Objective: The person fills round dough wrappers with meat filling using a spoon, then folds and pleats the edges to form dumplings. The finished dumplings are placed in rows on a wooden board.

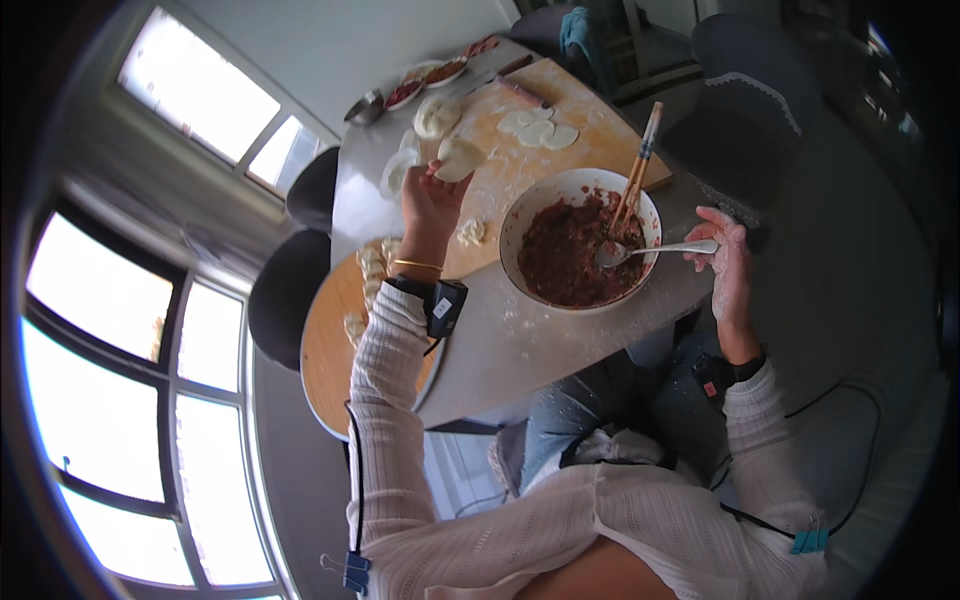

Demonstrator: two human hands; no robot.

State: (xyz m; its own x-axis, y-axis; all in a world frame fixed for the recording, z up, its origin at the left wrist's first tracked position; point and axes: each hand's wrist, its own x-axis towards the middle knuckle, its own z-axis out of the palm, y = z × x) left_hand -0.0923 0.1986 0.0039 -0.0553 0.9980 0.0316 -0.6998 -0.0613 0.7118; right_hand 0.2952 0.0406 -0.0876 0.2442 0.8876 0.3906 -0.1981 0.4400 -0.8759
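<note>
My left hand (439,195) holds a round dough wrapper (459,159) by its edge, over the left side of the floured wooden board (487,251). In front of me stands a white bowl (517,279) of dark red minced filling (559,251). A metal spoon (679,247) lies across the bowl's right rim, its scoop in the filling. At the handle's end is my floury right hand (724,255), fingers partly spread; whether they grip the handle cannot be told. Wooden chopsticks (637,169) stand tilted in the filling.
Several flat wrappers (536,133) and a rolling pin (523,94) lie on the board. Dough (436,118) sits behind my left hand, and a small dough piece (472,232) nearer me. Shaped dumplings (371,274) line a round wooden tray (330,360). Small dishes (405,95) stand farther back.
</note>
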